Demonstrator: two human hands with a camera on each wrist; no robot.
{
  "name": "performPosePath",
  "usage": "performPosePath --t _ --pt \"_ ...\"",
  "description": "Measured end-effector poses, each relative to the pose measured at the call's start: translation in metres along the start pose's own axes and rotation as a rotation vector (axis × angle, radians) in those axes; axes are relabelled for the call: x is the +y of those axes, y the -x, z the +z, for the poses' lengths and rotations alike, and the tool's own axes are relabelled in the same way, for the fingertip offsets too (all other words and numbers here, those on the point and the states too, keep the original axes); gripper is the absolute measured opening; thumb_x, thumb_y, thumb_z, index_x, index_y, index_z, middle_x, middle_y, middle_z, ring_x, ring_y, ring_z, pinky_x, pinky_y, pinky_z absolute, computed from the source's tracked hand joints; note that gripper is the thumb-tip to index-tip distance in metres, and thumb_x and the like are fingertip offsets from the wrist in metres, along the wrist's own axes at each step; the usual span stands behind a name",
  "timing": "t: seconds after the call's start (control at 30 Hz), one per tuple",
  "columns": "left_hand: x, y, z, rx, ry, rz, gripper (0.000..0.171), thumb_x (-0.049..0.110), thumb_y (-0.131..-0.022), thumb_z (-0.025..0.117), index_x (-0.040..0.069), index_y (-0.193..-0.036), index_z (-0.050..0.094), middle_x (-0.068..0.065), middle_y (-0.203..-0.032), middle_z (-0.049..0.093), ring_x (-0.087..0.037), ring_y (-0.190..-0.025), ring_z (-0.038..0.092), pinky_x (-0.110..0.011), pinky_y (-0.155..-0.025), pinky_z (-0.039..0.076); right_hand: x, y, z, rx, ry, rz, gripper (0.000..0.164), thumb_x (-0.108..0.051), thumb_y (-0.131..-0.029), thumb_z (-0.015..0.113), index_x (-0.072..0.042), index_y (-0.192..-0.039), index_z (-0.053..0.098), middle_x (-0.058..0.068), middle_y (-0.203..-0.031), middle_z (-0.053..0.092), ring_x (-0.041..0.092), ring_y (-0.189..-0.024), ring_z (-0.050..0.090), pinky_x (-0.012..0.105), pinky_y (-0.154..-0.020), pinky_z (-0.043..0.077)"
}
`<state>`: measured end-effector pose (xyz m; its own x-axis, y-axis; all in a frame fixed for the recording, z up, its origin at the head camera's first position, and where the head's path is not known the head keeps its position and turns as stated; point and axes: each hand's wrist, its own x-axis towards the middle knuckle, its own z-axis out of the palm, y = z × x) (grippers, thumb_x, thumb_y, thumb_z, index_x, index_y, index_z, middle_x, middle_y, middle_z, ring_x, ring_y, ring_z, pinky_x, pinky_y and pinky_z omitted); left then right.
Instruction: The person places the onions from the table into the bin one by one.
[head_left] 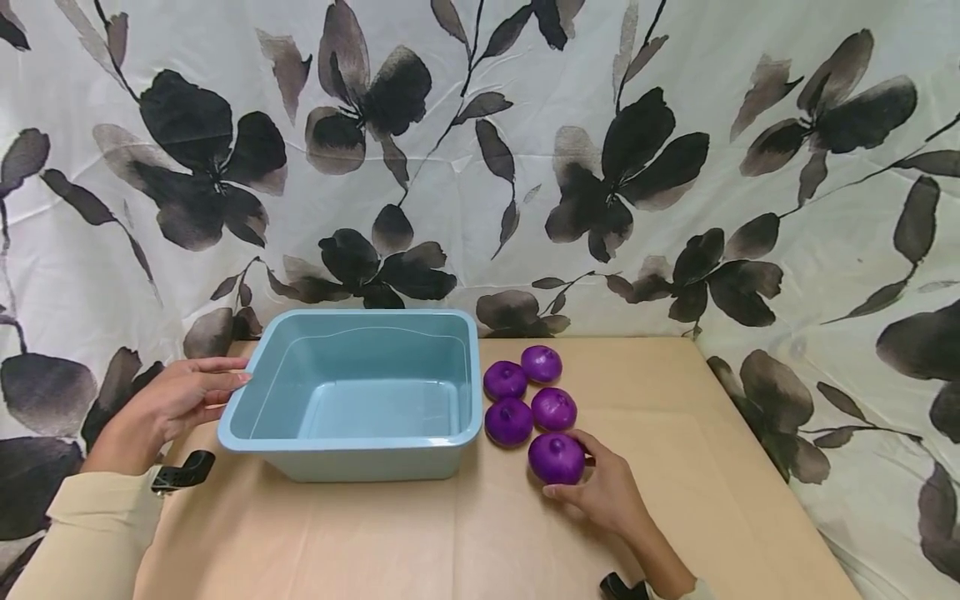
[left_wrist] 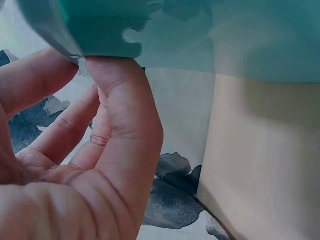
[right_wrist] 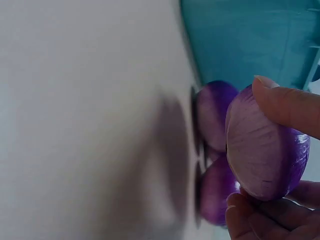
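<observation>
One left grip (head_left: 183,396), fingers apart, touches the left rim of the tub (head_left: 360,464), which stands on the bench (head_left: 352,533); just right of the tub, four onions (head_left: 509,422) sit clustered, and right of its near end a fifth onion (head_left: 557,458) has the right grip (head_left: 606,490) clamped on it, thumb nearest

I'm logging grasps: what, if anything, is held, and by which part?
The right hand holds a purple onion by its sides, between thumb and fingers. The left hand only touches the blue tub at its rim.
</observation>
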<state>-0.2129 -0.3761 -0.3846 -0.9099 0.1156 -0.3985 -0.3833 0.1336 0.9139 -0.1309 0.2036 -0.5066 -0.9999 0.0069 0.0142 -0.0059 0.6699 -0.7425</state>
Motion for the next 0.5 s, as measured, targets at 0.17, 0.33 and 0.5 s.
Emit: performPosePath --t 0.17,0.33,0.5 --pt "0.004 -0.003 0.003 -0.002 -0.033 -0.003 0.022 0.015 -0.099 0.072 0.037 -0.095 0.074 0.014 -0.093 0.075 -0.006 -0.085 0.075 -0.027 -0.077 0.064 -0.016 0.005 -0.009 -0.011 -0.013 0.004 0.096 -0.036 -0.065 0.100 -0.012 -0.147 0.055 0.016 -0.125 0.073 0.034 -0.112 0.070 0.052 -0.092 0.058" --pt "0.004 -0.002 0.003 -0.001 -0.061 -0.005 0.020 0.016 -0.100 0.071 0.035 -0.096 0.073 0.014 -0.092 0.074 -0.005 -0.085 0.075 -0.027 -0.078 0.063 -0.033 0.007 -0.015 -0.021 -0.017 -0.005 0.096 -0.035 -0.066 0.100 -0.011 -0.147 0.055 0.015 -0.128 0.073 0.033 -0.114 0.069 0.046 -0.089 0.058" --pt "0.004 0.001 -0.001 0.005 -0.057 -0.006 0.020 0.015 -0.100 0.070 0.035 -0.096 0.073 0.014 -0.092 0.074 -0.005 -0.084 0.075 -0.027 -0.077 0.064 -0.050 0.003 -0.018 -0.032 -0.048 -0.037 0.095 -0.035 -0.065 0.100 -0.010 -0.145 0.057 0.016 -0.132 0.071 0.033 -0.114 0.070 0.043 -0.086 0.059"
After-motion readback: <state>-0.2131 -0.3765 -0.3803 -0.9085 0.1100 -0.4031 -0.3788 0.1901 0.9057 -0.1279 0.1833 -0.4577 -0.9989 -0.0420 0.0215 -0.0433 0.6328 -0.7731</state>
